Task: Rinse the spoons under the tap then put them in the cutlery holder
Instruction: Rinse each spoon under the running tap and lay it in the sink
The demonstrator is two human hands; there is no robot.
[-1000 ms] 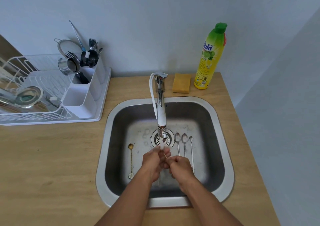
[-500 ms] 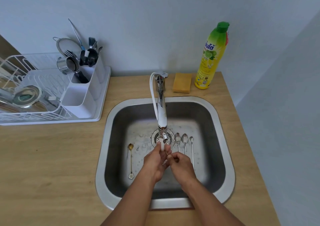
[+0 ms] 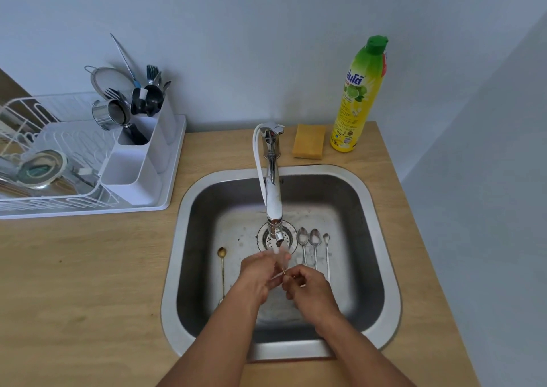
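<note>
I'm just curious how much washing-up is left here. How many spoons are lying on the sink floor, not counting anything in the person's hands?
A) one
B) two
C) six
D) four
D: a gold spoon lies alone left of the drain, and three silver spoons lie side by side to its right, on the floor of the sink.

The tap (image 3: pixel 273 197) arches over the middle of the sink (image 3: pixel 381 238), splitting the basin. Three spoons (image 3: pixel 314 249) lie right of the drain, a gold spoon (image 3: pixel 222 268) left of it; bare steel shows between. The cutlery holder (image 3: pixel 139 164) stands beyond open counter (image 3: pixel 88 283), its rear compartments crowded with utensils (image 3: pixel 148 96), the front one open.
</note>
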